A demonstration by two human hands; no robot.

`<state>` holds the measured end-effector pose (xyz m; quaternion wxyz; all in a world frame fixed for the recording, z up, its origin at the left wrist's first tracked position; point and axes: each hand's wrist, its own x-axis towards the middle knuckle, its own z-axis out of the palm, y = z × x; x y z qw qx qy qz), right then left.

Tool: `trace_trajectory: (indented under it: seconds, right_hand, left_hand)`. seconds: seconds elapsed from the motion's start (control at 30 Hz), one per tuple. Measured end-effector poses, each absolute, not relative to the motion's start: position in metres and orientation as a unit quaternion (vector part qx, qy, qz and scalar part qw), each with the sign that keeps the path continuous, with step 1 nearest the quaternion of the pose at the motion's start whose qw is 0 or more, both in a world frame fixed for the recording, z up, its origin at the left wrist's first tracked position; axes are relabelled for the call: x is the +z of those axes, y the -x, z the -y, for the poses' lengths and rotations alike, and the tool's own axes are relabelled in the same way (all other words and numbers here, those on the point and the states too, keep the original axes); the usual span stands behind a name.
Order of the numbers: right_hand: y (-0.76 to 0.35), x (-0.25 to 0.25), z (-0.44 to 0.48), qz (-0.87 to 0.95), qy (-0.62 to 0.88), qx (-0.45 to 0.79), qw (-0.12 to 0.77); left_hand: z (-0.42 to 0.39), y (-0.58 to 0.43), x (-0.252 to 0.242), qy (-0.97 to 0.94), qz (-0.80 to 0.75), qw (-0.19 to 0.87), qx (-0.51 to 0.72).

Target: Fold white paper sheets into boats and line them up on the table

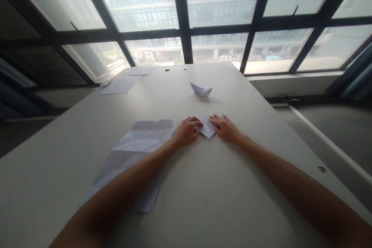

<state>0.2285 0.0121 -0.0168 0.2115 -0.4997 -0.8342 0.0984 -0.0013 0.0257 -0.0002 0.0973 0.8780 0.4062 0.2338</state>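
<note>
A small piece of folded white paper (207, 127) lies on the table between my two hands, with a pointed edge toward me. My left hand (188, 130) grips its left corner, fingers bent and thumb close to the edge. On the other side my right hand (225, 128) holds the right part, its fingers over the paper and pressed down on it. Beyond them stands a finished paper boat (201, 90), upright on the tabletop. Under and beside my left forearm lies a large creased sheet of paper (145, 133), partly covered by the arm.
The white table (247, 201) runs away from me toward tall dark-framed windows. Several flat paper sheets (122, 84) lie at its far left edge. Two small dark round spots (167, 70) show near the far end. A small dark mark (322, 169) is near the right edge.
</note>
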Motion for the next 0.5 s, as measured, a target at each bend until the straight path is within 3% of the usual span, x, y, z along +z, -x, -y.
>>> trace_trajectory:
  seconds: [0.23,0.5]
  right_hand:
    - [-0.2337,-0.0171,-0.0122,0.811,0.478,0.085,0.326]
    - [-0.2311,-0.0119,-0.0119,0.813,0.501,0.070,0.289]
  left_hand:
    - [-0.0232,0.0003,0.0012,-0.887,-0.407,0.075,0.204]
    - [-0.0318,0.0006,-0.0040,-0.869,-0.423,0.091,0.240]
